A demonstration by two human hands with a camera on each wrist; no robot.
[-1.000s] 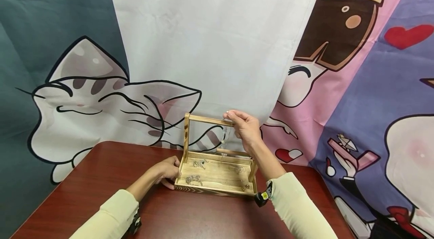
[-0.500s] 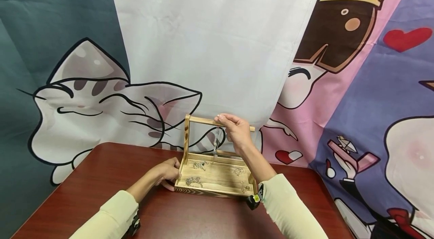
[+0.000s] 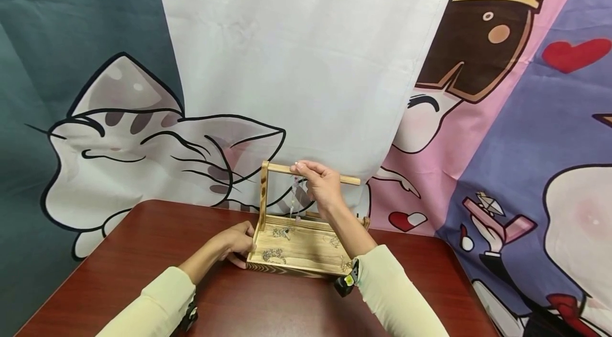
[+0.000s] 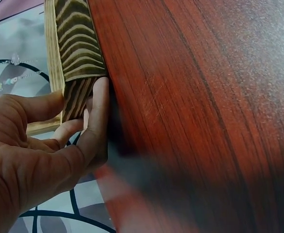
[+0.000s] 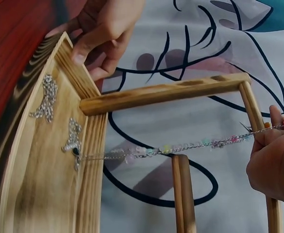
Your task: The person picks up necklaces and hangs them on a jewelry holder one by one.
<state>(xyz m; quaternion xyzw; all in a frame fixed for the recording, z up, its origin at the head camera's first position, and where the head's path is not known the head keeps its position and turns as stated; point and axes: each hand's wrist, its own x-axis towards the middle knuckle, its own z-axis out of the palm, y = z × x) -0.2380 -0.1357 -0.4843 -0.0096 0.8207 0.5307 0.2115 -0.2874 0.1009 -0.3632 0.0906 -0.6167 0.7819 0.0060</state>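
Note:
A wooden jewellery stand (image 3: 306, 252) has a shallow tray, a tall left post (image 3: 263, 196) and a top bar (image 3: 351, 180). My left hand (image 3: 236, 241) grips the tray's left end, thumb on the wall and fingers underneath in the left wrist view. At the top bar, my right hand (image 3: 322, 187) pinches a beaded necklace (image 5: 195, 144) between thumb and fingertips. The necklace, a silver chain with small coloured beads, hangs from the fingers down towards the tray. Silver chains (image 5: 48, 97) lie bunched in the tray's left part, with finer jewellery (image 3: 345, 263) at the right.
A lower wooden bar (image 5: 183, 194) stands behind the tray. The stand rests on a reddish-brown table (image 3: 287, 300). Directly behind hangs a printed cloth backdrop (image 3: 296, 60) with cartoon figures. Dark cameras (image 3: 344, 285) are strapped to the wrists.
My right hand has moved left along the top bar with the necklace, from near the bar's right end towards the left post. My left hand stays on the tray's end.

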